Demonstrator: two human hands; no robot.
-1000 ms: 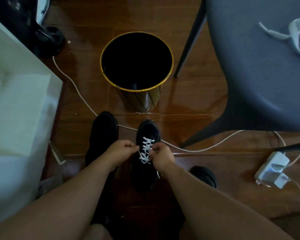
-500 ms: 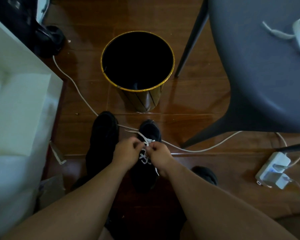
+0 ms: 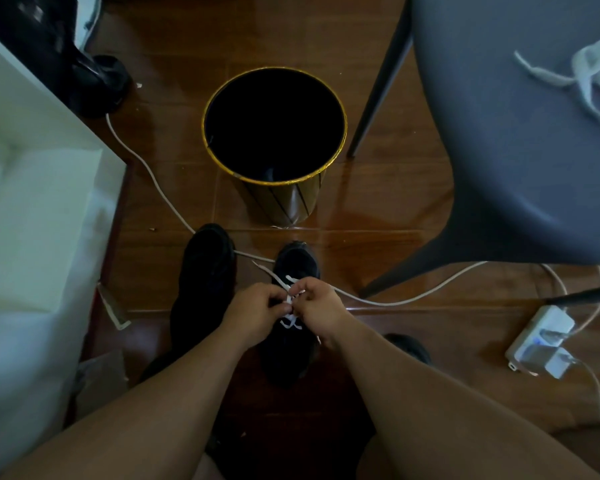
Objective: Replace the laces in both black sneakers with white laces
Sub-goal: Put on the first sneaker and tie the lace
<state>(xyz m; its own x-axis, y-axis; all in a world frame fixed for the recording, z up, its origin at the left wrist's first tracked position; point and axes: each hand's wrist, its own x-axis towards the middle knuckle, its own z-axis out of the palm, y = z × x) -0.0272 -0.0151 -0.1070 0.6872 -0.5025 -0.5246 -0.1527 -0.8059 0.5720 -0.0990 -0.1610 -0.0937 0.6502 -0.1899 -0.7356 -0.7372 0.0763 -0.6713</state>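
On the wooden floor (image 3: pixel 388 202), left to right: unlaced black sneaker (image 3: pixel 207 271); left hand (image 3: pixel 255 315) pinching the white lace (image 3: pixel 290 301); second black sneaker (image 3: pixel 293 341), partly laced; right hand (image 3: pixel 321 311) pinching the same lace; spare lace (image 3: pixel 584 72) on the grey chair (image 3: pixel 520 150).

Black sneakers (image 3: pixel 293 265), white lace (image 3: pixel 289 320), gold-rimmed black bin (image 3: pixel 274 133), seemingly blue-grey chair (image 3: pixel 520 140)

A glossy brown wooden floor (image 3: pixel 395 209) carries two black sneakers (image 3: pixel 205 271) under the hands, a gold-rimmed black bin (image 3: pixel 278 199) beyond them, and a white cable (image 3: pixel 413 299).
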